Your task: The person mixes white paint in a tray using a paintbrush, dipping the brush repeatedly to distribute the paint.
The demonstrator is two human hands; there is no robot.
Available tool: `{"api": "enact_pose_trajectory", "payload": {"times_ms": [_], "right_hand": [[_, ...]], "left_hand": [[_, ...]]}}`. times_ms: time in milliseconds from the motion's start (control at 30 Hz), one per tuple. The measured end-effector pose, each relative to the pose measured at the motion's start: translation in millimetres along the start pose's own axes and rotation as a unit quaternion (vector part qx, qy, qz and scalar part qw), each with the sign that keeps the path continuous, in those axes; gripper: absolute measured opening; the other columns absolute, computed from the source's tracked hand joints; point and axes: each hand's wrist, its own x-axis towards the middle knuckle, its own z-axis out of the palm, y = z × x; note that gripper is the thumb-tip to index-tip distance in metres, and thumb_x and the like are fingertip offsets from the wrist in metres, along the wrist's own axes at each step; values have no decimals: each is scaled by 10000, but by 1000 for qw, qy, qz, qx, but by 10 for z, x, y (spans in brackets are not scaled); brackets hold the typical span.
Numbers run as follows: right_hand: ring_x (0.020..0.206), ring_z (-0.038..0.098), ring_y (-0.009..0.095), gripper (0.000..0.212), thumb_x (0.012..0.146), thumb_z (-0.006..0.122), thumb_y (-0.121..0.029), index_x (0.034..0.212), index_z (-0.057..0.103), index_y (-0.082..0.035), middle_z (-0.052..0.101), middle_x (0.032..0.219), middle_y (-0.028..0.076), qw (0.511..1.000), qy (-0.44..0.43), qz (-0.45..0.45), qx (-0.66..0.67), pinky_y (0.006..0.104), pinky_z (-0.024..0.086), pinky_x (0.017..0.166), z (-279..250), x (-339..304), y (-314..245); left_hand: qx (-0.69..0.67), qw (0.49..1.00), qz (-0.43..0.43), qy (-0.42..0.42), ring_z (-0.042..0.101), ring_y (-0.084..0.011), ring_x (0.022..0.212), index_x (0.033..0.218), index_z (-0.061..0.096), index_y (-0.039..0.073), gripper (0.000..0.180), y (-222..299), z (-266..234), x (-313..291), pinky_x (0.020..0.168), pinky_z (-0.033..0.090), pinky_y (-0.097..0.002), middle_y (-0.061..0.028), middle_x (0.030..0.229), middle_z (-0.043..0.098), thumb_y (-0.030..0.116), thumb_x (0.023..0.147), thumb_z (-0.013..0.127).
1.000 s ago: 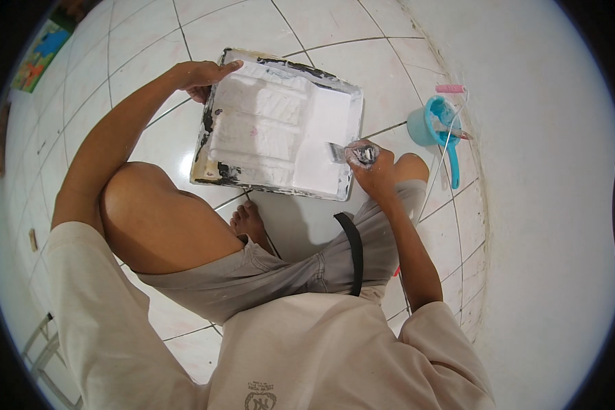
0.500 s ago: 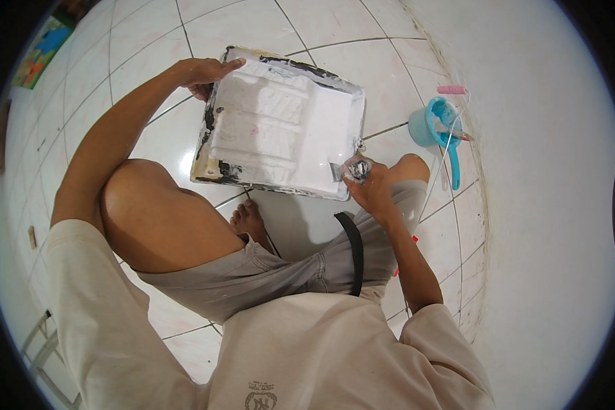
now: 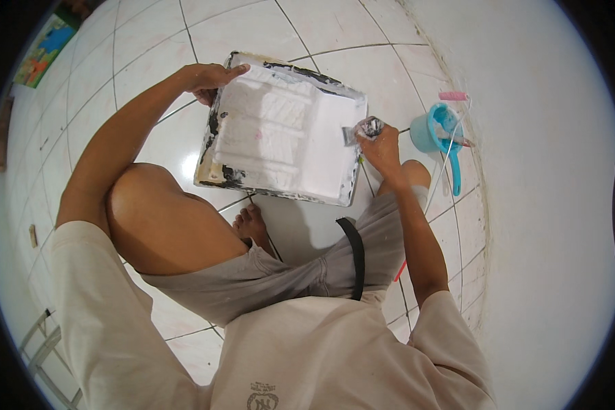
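Observation:
A paint tray (image 3: 220, 156) smeared with white and black paint sits before me, its ribbed slope on the left and a pool of white paint (image 3: 331, 137) on the right. My left hand (image 3: 214, 78) grips its far left corner, thumb over the rim and fingers beneath. In my right hand (image 3: 381, 145) is a paint-covered scraper. Its small grey blade (image 3: 349, 136) is over the tray's right rim, at the edge of the white paint; whether it touches the paint I cannot tell. Most of the handle is hidden by my fingers.
Right of the tray, a light-blue dipper (image 3: 425, 134) with a handle holds a paint-stained brush. A pink roller (image 3: 453, 96) on a long wire frame lies beside it, along the white wall (image 3: 547, 205). My bare foot (image 3: 251, 224) rests on the tiles near the tray.
My right hand has moved the scraper away from me, up along the tray's right side from its near corner. My left hand keeps its grip on the tray.

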Motion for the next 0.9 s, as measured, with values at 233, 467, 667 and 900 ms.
{"api": "enact_pose_trajectory", "payload": {"times_ms": [233, 467, 667, 900], "right_hand": [[553, 601, 269, 179, 710, 680, -123, 742, 619, 42, 614, 626, 180, 999, 33, -4, 7, 357, 457, 547, -45, 72, 12], [566, 610, 304, 179, 704, 686, -113, 756, 624, 47, 622, 653, 201, 999, -31, -2, -21, 369, 468, 559, 47, 43, -43], [560, 600, 284, 185, 714, 689, -119, 782, 628, 42, 621, 653, 188, 999, 44, -15, -13, 354, 467, 573, 70, 174, 43], [566, 581, 248, 136, 719, 650, -74, 835, 646, -3, 605, 657, 187, 999, 25, -38, 18, 335, 456, 575, 37, 281, -15]], "left_hand": [[11, 1000, -2, -12, 606, -186, 567, 879, 629, -64, 936, 60, -23, -28, 559, 521, -313, -138, 675, 607, 806, 753, 308], [13, 1000, -4, -3, 592, -170, 530, 852, 627, -54, 934, 11, -27, -11, 520, 505, -296, -132, 642, 592, 814, 748, 297], [40, 998, -31, -48, 663, -239, 749, 1085, 597, -15, 958, 82, -85, -37, 645, 534, -326, -182, 903, 650, 823, 741, 286], [39, 997, -34, -49, 663, -245, 795, 1108, 585, -13, 959, 50, -83, -8, 652, 532, -318, -189, 934, 647, 821, 742, 283]]}}
